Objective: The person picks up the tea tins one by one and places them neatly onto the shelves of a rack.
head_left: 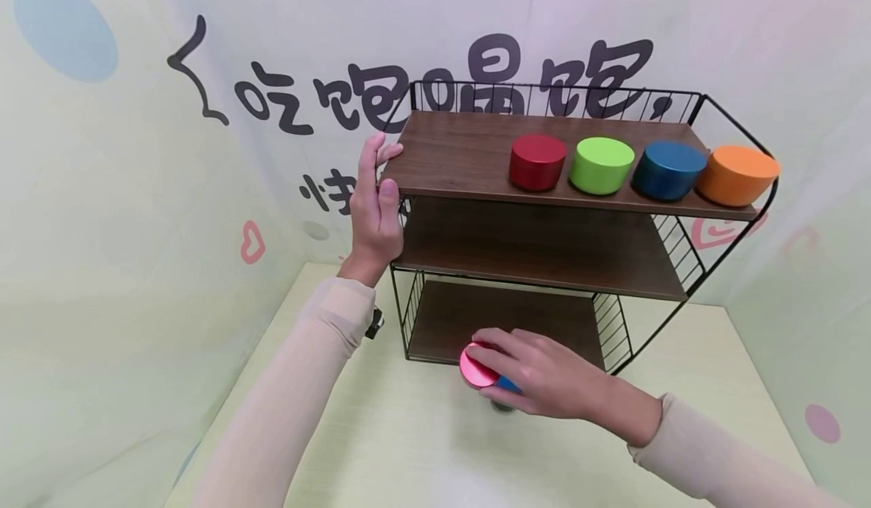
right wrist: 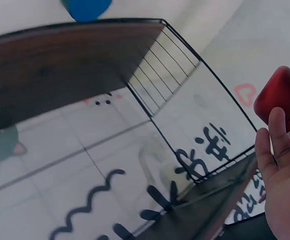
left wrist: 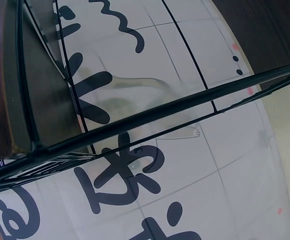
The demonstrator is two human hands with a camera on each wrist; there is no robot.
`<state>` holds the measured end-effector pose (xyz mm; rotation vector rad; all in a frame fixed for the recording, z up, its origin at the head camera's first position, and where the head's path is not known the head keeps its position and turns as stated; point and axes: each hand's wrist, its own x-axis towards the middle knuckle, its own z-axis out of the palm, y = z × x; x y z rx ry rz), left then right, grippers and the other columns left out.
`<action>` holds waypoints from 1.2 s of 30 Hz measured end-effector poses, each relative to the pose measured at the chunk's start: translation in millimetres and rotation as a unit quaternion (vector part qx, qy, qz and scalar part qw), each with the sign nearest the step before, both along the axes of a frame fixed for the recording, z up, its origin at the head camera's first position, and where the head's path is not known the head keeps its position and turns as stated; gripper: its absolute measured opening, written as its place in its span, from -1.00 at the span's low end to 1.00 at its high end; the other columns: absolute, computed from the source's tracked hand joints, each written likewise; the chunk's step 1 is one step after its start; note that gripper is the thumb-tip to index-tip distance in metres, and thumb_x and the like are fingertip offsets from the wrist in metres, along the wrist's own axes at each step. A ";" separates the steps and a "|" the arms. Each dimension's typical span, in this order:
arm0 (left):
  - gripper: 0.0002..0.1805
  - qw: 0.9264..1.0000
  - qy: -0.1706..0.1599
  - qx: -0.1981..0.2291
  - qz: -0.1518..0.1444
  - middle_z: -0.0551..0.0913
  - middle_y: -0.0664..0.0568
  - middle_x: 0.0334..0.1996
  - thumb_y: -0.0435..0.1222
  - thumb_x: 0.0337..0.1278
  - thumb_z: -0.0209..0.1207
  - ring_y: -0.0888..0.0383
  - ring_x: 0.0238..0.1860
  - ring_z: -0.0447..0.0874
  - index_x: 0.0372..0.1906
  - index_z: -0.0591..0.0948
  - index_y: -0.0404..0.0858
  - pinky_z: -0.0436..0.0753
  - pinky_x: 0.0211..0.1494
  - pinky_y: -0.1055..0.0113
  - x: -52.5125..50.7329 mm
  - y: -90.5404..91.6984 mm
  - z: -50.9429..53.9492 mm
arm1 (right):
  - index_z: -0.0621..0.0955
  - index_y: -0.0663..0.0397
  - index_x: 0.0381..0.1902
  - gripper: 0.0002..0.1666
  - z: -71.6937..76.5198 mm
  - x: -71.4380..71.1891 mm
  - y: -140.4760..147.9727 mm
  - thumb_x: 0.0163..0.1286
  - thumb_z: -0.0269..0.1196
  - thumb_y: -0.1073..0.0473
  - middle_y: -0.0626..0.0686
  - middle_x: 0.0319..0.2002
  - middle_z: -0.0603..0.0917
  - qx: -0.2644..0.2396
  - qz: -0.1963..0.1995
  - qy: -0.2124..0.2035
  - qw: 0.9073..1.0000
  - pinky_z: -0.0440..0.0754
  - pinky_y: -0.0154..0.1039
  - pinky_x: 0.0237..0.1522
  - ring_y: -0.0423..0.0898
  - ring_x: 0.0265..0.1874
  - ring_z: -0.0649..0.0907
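Observation:
In the head view, my right hand [head_left: 537,372] holds a round red tin [head_left: 478,367], its lid lit pink, by the front of the lowest shelf. The right wrist view shows the same red tin [right wrist: 279,100] against the fingers. Something blue [head_left: 509,385] shows partly under that hand; whether the hand touches it, I cannot tell. My left hand [head_left: 377,217] rests against the left end of the wire-framed shelf rack [head_left: 503,247], fingers mostly straight, fingertips at the top board. On that board stand a dark red tin [head_left: 537,162], a green tin [head_left: 602,165], a blue tin [head_left: 669,170] and an orange tin [head_left: 738,175].
The rack's black wire side [left wrist: 149,112] fills much of the left wrist view. It stands on a pale table [head_left: 381,432], before a printed cloth backdrop [head_left: 272,9]. A small black object [head_left: 374,323] lies partly behind the left sleeve.

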<state>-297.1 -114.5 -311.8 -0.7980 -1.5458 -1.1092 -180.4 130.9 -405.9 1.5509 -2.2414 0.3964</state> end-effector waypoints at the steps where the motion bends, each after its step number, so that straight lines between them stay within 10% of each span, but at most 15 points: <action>1: -0.41 1.000 -0.001 0.000 0.000 0.59 -0.43 -0.03 -0.09 0.54 -0.20 -0.21 0.12 0.54 0.24 0.31 -0.59 0.35 0.34 0.13 0.2 0.2 0.2 | 0.57 0.08 0.22 -0.20 4.6 -0.7 -1.3 0.04 0.55 -0.07 0.10 0.12 0.58 0.004 0.001 0.003 1.000 0.68 -0.29 -0.20 -0.09 -0.21 0.67; 36: -0.42 1.000 -0.010 -0.003 0.009 0.59 -0.44 -0.02 -0.14 0.53 -0.21 -0.22 0.13 0.54 0.23 0.29 -0.64 0.36 0.33 0.11 4.5 0.3 2.2 | 0.60 0.14 0.19 -0.28 155.0 -32.7 -25.7 0.09 0.54 0.01 0.16 0.13 0.58 -0.031 0.007 0.032 0.999 0.69 -0.08 -0.08 0.02 0.03 0.63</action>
